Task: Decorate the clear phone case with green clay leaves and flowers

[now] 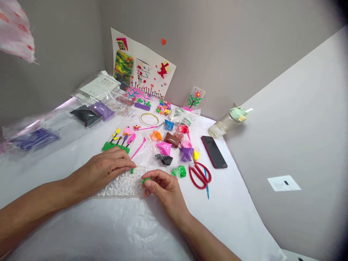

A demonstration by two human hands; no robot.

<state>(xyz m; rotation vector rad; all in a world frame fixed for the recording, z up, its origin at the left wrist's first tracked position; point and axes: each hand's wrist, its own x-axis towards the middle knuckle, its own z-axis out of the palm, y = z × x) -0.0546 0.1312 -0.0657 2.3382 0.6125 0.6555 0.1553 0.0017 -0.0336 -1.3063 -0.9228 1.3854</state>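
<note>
A clear textured plastic panel (122,186), perhaps a phone case, lies flat on the white table cover in front of me. My left hand (111,163) rests across its upper left part, fingers stretched out and close together, thumb hidden. Just by the left fingertips a small green clay piece (132,170) sits on the panel. My right hand (161,186) is at the panel's right edge, with thumb and forefinger pinched on a bit of green clay (146,180). Beyond the left hand is a clay flower picture with green grass (116,146).
Bagged clay in several colours, including a green packet (178,171), lies ahead. To the right are red-handled scissors (200,175), a blue tool (208,190), a phone (214,152) and a bottle (225,123). A pink tool (138,148) lies behind the panel.
</note>
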